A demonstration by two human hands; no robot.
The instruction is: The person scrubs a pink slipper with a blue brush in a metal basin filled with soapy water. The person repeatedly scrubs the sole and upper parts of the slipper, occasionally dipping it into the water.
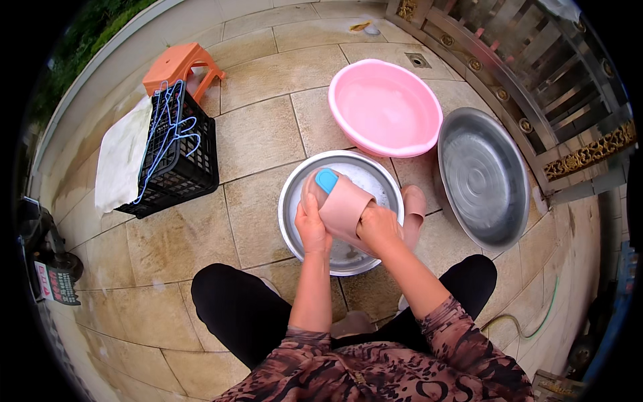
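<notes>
A pink slide slipper (344, 208) is held over a round metal basin (290, 236). My left hand (311, 226) grips the slipper's side near the toe, thumb on top. My right hand (381, 226) reaches into the slipper from the heel end, its fingers partly hidden under the strap. Out of the toe opening shows the flat end of a blue tool (326, 180), which looks like a brush; its handle is hidden by the strap and my right hand. A second pink slipper (414, 201) rests on the floor against the basin's right side.
Beyond the basin stands a pink plastic tub (387, 108) holding water. A large grey metal tub (477, 181) is on the right. To the left, a black crate (196, 161) carries blue hangers (163, 151) and a white cloth (120, 156), beside an orange stool (176, 63).
</notes>
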